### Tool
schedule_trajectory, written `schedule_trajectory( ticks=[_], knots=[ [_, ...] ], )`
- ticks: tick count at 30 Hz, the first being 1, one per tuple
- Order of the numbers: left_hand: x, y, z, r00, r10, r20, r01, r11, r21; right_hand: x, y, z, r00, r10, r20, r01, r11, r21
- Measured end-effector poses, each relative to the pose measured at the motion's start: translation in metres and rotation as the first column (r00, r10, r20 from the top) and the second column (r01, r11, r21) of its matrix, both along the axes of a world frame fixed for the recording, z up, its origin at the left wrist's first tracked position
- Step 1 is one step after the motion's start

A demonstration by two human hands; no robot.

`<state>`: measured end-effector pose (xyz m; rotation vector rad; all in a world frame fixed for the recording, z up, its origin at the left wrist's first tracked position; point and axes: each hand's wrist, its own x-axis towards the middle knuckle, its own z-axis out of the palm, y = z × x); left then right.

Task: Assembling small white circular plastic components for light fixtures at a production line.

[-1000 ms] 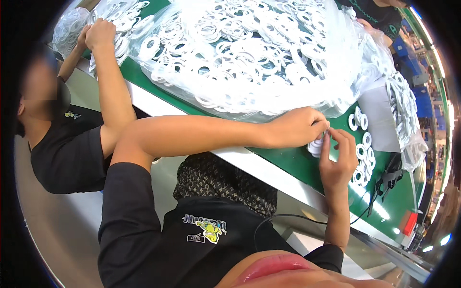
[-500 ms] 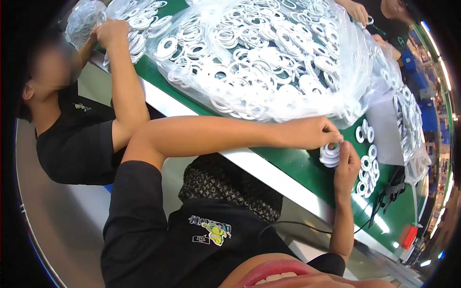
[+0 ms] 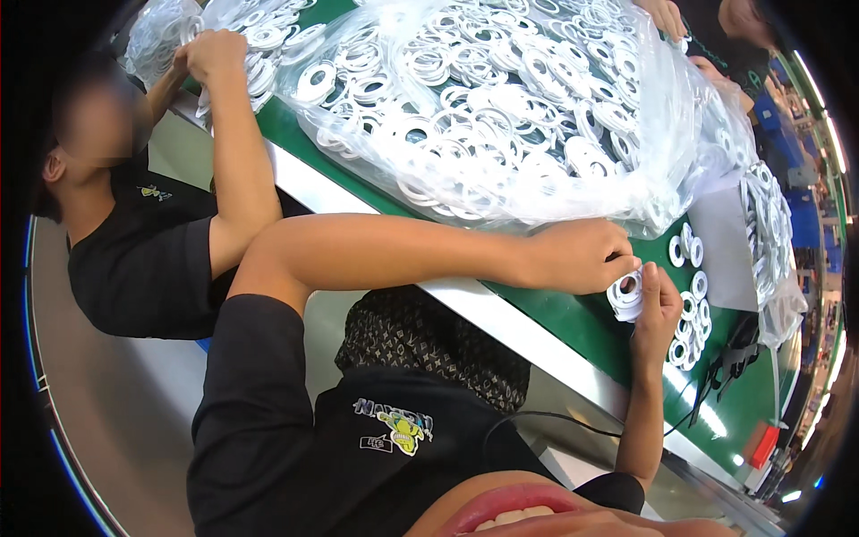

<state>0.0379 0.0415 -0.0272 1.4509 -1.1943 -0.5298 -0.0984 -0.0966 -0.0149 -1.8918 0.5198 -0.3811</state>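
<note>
My right hand (image 3: 659, 311) grips a few white flat rings (image 3: 625, 310) stacked together, the thumb upright along their edge. From the left, my left hand (image 3: 586, 255) reaches across with bent fingers, their tips pinched at the top edge of those rings. Whether it holds a separate ring cannot be made out. Beyond both hands lies a clear plastic bag (image 3: 658, 208), spread wide, with a large heap of white rings (image 3: 501, 116) on it. Just right of my right hand, several loose rings (image 3: 687, 331) lie in a small cluster on the green tabletop (image 3: 573, 327).
Another small ring group (image 3: 686, 246) lies beside a white box (image 3: 723, 242), with more bagged rings (image 3: 765, 233) beyond. Black cables (image 3: 734, 353) and a red object (image 3: 763, 446) are at right. A co-worker's hands (image 3: 213, 55) work at left; another person's hand (image 3: 664, 18) is opposite.
Both hands and the held rings have shifted slightly right and down in view. The rings now tilt so their holes face the camera more. The co-worker at left holds nearly the same pose.
</note>
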Motion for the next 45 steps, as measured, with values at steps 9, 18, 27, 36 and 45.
schedule_trajectory(
  ticks=[9,18,27,36,45],
  knots=[
    [-0.002,-0.001,0.002,0.991,0.06,-0.119,-0.064,0.997,-0.034,0.0,0.002,0.001,0.999,-0.033,0.039,0.024,0.98,0.196],
    [0.002,-0.001,0.002,0.939,-0.03,-0.344,0.036,0.999,0.013,0.005,0.012,0.005,0.986,-0.157,0.06,0.147,0.979,0.139],
    [0.006,0.002,0.003,0.956,-0.15,-0.254,0.171,0.983,0.06,-0.004,0.002,0.013,0.995,0.097,0.012,-0.097,0.995,-0.033],
    [0.005,-0.004,0.0,0.984,-0.132,-0.122,0.128,0.991,-0.04,-0.002,-0.004,0.005,0.995,0.084,0.059,-0.087,0.995,0.046],
    [0.007,0.004,0.017,0.817,-0.162,-0.553,0.228,0.972,0.052,-0.008,-0.014,-0.002,0.996,0.033,0.083,-0.05,0.976,0.213]
  ],
)
